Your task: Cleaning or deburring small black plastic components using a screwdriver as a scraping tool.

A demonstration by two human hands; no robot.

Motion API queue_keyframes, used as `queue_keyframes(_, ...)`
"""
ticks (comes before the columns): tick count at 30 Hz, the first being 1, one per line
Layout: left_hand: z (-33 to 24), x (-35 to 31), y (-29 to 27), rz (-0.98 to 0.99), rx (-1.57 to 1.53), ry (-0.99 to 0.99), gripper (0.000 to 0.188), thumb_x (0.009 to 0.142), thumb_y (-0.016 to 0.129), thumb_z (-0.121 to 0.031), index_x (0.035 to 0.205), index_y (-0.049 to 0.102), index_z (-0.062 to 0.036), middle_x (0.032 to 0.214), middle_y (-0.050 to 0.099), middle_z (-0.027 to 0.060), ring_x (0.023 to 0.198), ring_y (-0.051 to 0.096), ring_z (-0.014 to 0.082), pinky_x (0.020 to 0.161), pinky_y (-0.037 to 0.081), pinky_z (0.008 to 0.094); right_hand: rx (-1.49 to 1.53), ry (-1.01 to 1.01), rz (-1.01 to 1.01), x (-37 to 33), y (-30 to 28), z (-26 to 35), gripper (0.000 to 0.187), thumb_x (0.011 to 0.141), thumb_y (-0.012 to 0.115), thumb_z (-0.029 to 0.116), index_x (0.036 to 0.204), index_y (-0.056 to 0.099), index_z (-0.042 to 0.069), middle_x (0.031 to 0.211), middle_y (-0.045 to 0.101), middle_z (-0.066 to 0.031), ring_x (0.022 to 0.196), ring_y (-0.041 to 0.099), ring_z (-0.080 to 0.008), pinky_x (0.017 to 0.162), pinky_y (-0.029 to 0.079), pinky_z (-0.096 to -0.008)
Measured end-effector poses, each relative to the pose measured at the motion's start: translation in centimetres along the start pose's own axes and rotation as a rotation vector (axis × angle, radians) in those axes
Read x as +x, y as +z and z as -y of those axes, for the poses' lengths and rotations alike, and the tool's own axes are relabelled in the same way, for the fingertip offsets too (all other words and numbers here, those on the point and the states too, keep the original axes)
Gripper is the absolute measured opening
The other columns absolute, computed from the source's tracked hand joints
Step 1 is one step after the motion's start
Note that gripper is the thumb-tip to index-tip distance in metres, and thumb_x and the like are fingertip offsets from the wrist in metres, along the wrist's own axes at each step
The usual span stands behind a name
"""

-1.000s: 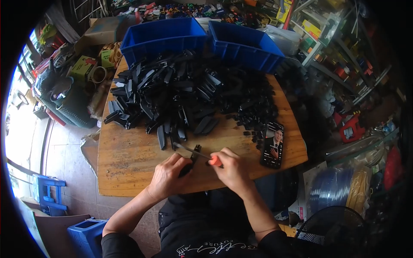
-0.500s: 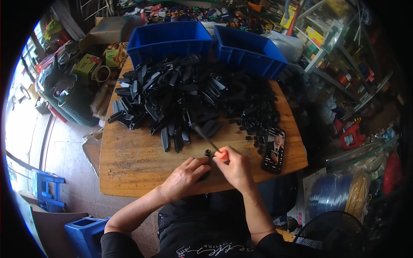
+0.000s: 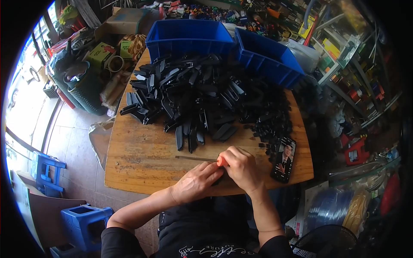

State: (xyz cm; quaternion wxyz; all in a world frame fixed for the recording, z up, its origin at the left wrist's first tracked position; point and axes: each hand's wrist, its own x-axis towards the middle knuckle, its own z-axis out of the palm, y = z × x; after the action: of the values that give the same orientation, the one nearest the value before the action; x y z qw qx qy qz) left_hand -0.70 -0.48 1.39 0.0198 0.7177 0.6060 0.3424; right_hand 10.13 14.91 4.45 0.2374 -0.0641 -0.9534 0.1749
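Note:
My right hand [image 3: 241, 168], near the front edge of the wooden table [image 3: 142, 161], is closed round the orange-red handle of a screwdriver [image 3: 222, 161]. Its metal shaft points left, lying almost level above the wood. Just left of it, my left hand [image 3: 194, 182] is curled over a dark plastic part [image 3: 218, 179], mostly hidden beneath the fingers. The two hands nearly touch. Beyond them spreads a heap of long black plastic pieces [image 3: 185, 92]. Smaller black pieces [image 3: 275, 124] are strewn at its right side.
A phone [image 3: 284, 160] with a lit screen lies at the table's right edge. Two blue bins [image 3: 189, 45] [image 3: 271, 60] stand behind the heap. Blue plastic stools [image 3: 84, 223] are on the floor at left. Boxes, shelving and bagged rolls crowd around the table.
The screwdriver has swung from pointing up toward the heap to lying nearly level, tip leftward. Both hands now appear slightly right and lower, as the whole view has shifted too.

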Motion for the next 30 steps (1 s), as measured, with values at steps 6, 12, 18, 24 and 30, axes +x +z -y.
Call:
queue_keyframes(6, 0.2, -0.2, 0.1, -0.002, 0.042, 0.053, 0.046, 0.071, 0.062, -0.013, 0.113, 0.055, 0.0036, 0.115, 0.054, 0.0163, 0.099, 0.057, 0.029, 0.088, 0.048, 0.036, 0.015, 0.024, 0.173, 0.6, -1.2, 0.2, 0.008, 0.074, 0.067, 0.001, 0.079, 0.061, 0.004, 0.081, 0.061, -0.0088, 0.071, 0.063, -0.0263, 0.064, 0.051, -0.0369)
queue_keyframes(12, 0.5, -0.7, 0.1, 0.044, 0.052, 0.008, 0.052, 0.07, 0.072, -0.016, 0.117, 0.058, 0.0015, 0.121, 0.056, 0.0166, 0.103, 0.059, 0.0313, 0.087, 0.052, 0.0375, 0.836, 0.197, -0.312, 3.2, -2.8, -0.4, 0.025, 0.088, 0.071, 0.019, 0.073, 0.056, 0.005, 0.068, 0.056, -0.0014, 0.059, 0.053, -0.0078, 0.054, 0.043, -0.024)
queue_keyframes(18, 0.3, -0.3, 0.3, 0.024, 0.034, 0.044, 0.049, 0.07, 0.063, -0.011, 0.116, 0.055, 0.0036, 0.12, 0.054, 0.0172, 0.102, 0.056, 0.029, 0.089, 0.048, 0.036, 1.014, 0.335, -0.24, 3.6, 4.0, -1.2, 0.026, 0.095, 0.06, 0.021, 0.076, 0.054, 0.005, 0.067, 0.058, -0.0045, 0.057, 0.051, -0.0078, 0.054, 0.042, -0.0219)
queue_keyframes(24, -0.2, 0.3, -0.9, 0.062, 0.076, 0.038, 0.047, 0.073, 0.067, -0.016, 0.115, 0.058, 0.0002, 0.126, 0.053, 0.0156, 0.113, 0.054, 0.0298, 0.092, 0.046, 0.0376, 0.673, 0.493, -0.433, 4.0, -1.4, -3.0, 0.015, 0.088, 0.069, 0.016, 0.086, 0.064, 0.002, 0.07, 0.063, -0.0015, 0.06, 0.055, -0.0071, 0.058, 0.046, -0.0216)
queue_keyframes(30, 0.9, 3.6, -0.8, 0.313, 0.179, 0.199, 0.041, 0.081, 0.064, -0.028, 0.115, 0.061, -0.0044, 0.129, 0.054, 0.0118, 0.125, 0.047, 0.0282, 0.104, 0.035, 0.0407, 0.231, 0.274, -0.181, 3.3, 2.5, -5.8, 0.034, 0.074, 0.066, 0.001, 0.107, 0.069, 0.006, 0.107, 0.066, -0.0118, 0.095, 0.065, -0.0285, 0.081, 0.052, -0.0321)
